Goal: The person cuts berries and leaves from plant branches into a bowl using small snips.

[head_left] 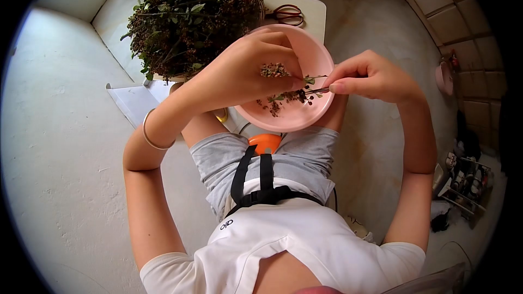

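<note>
We take the pink bowl (286, 120) as our landmark; it is above our thighs. Our left hand (269, 65) is over the bowl, with its fingers bent inward and nearly closed, and between thumb and fingers it has a berry sprig (275, 69). Our right hand (373, 79) is at the right rim of the bowl. Its thumb and forefinger are pinched together on thin stems (321, 90), and its other fingers are loosely curled. If these stems belong to the same sprig, we cannot tell. Small dark berries (274, 106) are below the left hand, within the outline of the bowl. Beyond the bowl, to its left, is a big leafy heap (196, 24) of such sprigs. Just beyond the bowl, red-handled scissors (289, 15) lie on the pale desk (315, 1).
</note>
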The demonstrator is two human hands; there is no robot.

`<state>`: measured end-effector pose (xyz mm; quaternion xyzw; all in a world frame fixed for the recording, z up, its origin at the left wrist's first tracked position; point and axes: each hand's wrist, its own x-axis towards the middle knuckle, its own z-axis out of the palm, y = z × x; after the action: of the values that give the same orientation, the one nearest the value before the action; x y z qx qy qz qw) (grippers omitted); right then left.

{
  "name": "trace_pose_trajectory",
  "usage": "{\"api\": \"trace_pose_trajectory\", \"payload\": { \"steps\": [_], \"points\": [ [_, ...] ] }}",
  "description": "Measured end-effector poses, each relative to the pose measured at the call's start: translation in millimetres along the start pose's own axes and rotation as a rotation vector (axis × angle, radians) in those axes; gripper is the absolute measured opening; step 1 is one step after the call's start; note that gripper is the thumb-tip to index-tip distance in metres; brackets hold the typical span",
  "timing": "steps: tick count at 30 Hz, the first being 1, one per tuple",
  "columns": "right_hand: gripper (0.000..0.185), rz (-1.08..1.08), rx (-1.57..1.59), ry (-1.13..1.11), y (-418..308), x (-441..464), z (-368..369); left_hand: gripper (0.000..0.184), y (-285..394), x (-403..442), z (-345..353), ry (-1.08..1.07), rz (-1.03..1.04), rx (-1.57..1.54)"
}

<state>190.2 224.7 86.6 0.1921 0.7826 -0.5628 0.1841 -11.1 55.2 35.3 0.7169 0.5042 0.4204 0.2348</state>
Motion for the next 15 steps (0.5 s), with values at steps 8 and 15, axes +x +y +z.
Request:
{"api": "trace_pose_trajectory", "payload": {
  "steps": [8,15],
  "points": [
    [0.025,-0.049,-0.008,0.019,6,5,3,0.012,-1,2,0,0.045,0.063,0.029],
    [0.022,-0.040,0.013,0.015,3,6,4,0.012,-3,3,-2,0.044,0.051,0.048]
  ]
}}
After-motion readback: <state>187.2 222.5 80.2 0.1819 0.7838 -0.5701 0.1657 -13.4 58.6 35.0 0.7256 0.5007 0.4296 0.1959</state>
